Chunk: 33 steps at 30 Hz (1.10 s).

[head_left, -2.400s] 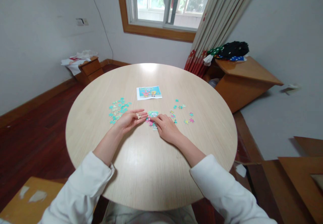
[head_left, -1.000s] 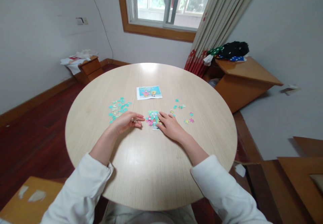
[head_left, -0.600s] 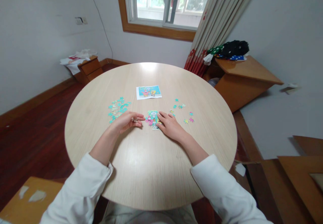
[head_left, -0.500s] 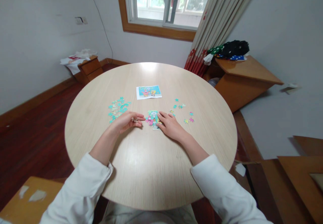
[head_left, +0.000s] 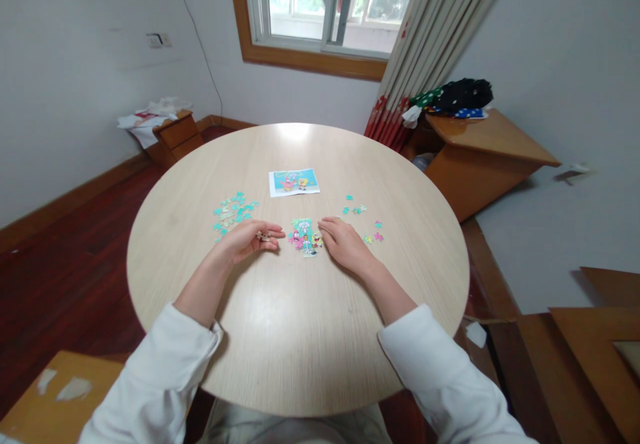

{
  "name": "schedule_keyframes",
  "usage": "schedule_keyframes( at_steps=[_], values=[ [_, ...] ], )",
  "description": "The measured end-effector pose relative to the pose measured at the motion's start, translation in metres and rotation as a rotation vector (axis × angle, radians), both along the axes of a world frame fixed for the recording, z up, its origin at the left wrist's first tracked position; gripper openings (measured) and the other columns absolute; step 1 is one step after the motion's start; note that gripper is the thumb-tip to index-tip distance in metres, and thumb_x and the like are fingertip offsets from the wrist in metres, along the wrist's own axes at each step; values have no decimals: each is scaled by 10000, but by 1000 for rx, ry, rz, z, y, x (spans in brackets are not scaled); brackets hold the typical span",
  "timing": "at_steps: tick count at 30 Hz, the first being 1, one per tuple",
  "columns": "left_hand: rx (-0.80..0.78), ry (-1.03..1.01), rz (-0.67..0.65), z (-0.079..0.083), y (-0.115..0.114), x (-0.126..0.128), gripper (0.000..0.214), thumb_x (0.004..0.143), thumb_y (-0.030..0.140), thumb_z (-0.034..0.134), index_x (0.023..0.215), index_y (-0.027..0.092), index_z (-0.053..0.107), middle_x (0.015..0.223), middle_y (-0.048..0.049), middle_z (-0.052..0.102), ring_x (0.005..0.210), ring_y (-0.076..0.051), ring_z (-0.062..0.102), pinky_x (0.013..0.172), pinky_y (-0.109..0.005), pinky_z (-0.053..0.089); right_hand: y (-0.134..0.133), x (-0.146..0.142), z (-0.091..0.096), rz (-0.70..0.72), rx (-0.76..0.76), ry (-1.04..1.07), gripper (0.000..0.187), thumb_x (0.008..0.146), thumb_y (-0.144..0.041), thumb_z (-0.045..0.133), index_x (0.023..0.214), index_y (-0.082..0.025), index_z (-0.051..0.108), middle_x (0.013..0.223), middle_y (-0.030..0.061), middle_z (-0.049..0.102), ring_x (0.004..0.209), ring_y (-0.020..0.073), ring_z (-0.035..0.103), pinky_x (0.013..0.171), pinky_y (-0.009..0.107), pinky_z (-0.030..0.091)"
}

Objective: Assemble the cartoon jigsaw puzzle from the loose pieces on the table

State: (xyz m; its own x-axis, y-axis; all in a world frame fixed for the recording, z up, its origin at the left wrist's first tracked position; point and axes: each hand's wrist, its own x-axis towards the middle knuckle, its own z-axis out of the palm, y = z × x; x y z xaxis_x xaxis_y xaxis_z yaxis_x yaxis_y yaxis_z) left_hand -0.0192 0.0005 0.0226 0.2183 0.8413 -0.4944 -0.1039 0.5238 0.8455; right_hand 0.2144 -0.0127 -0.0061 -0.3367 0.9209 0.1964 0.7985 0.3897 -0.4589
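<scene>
Loose jigsaw pieces (head_left: 263,236), pale backs showing, are held in the curled fingers of my left hand (head_left: 245,241), just left of the joined puzzle. The partly joined jigsaw puzzle (head_left: 307,236) lies flat on the table, showing pink, yellow and teal cartoon figures. My right hand (head_left: 345,244) rests at the puzzle's right edge, fingers stretched toward it and bent a little. Nothing shows in that hand, though its palm side is hidden.
A heap of teal and pale pieces (head_left: 233,211) lies on the left, partly behind my left hand. Several scattered pieces (head_left: 357,210) lie on the right. A picture card (head_left: 295,183) lies farther back on the round table (head_left: 270,344).
My right hand has slid right, off the puzzle, uncovering the yellow figure on its right side. My left hand has hardly moved and keeps its pieces.
</scene>
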Motion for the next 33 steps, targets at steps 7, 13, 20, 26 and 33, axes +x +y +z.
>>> schedule_keyframes(
  at_steps=[7, 13, 20, 26, 33],
  values=[
    [1, -33, -14, -4, -1, 2, 150, 735, 19, 509, 753, 35, 657, 820, -183, 702, 568, -150, 637, 606, -294, 553, 3, 4, -1, -108, -9, 12, 308, 815, -42, 414, 776, -150, 700, 926, 89, 623, 910, 182, 575, 872, 325, 417],
    [-13, -34, -43, -3, -2, 5, 146, 750, 43, 515, 728, 48, 659, 779, -151, 709, 539, -134, 626, 567, -258, 545, 1, -2, 1, -74, -23, 2, 301, 815, -49, 430, 799, -147, 714, 895, 81, 630, 872, 169, 572, 843, 300, 419],
    [-14, -35, -11, -1, -1, 2, 160, 748, 18, 504, 738, 34, 663, 795, -172, 705, 550, -135, 631, 576, -260, 546, 1, 0, 4, -104, -57, 0, 313, 818, -35, 421, 790, -150, 710, 893, 78, 635, 879, 166, 582, 852, 295, 415],
    [-15, -45, -37, -4, -1, 6, 138, 750, 40, 528, 729, 30, 663, 805, -180, 703, 534, -132, 623, 577, -263, 544, -2, -5, 6, -103, -86, -17, 317, 817, -25, 414, 815, -127, 714, 918, 97, 640, 891, 167, 588, 859, 284, 416],
    [-5, -71, -56, -7, 1, -1, 150, 747, 39, 520, 751, 42, 669, 825, -180, 707, 567, -139, 630, 603, -275, 548, 0, -1, 4, -102, -51, -8, 330, 805, -43, 410, 789, -159, 718, 895, 81, 650, 877, 168, 595, 859, 294, 419]
  ],
)
